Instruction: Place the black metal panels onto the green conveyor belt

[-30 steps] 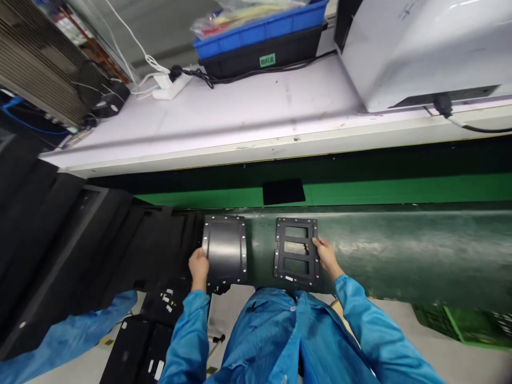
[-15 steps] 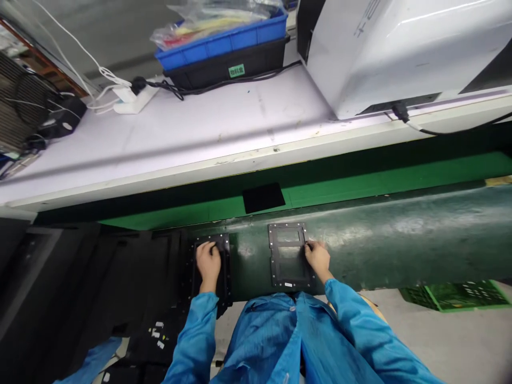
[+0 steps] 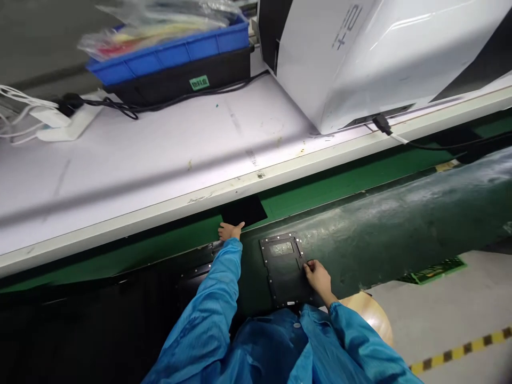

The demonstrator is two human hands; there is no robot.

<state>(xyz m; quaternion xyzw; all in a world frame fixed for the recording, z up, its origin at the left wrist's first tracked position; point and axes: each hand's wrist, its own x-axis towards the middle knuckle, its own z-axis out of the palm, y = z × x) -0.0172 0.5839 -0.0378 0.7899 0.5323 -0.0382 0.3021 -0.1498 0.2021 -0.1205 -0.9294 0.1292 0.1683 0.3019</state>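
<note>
My left hand [image 3: 230,231] is stretched forward across the dark green belt [image 3: 400,218], fingers at the near edge of a flat black rectangular sheet [image 3: 244,212] lying on the brighter green strip. My right hand [image 3: 317,276] rests on the right edge of a black frame plate [image 3: 285,268] with small screws around its rim, flat on the belt in front of me. A second black plate [image 3: 200,266] lies to the left, partly hidden under my left sleeve. Both arms are in blue sleeves.
A white bench [image 3: 160,154] runs behind the belt, carrying a blue bin [image 3: 172,50] on a black tray, a power strip [image 3: 60,120] with cables, and a large white machine [image 3: 380,53]. Floor with a yellow-black stripe [image 3: 460,352] lies to the right.
My left hand left the left plate and reached forward to the black sheet. My right hand stayed at the frame plate's right edge. The view swung to the right.
</note>
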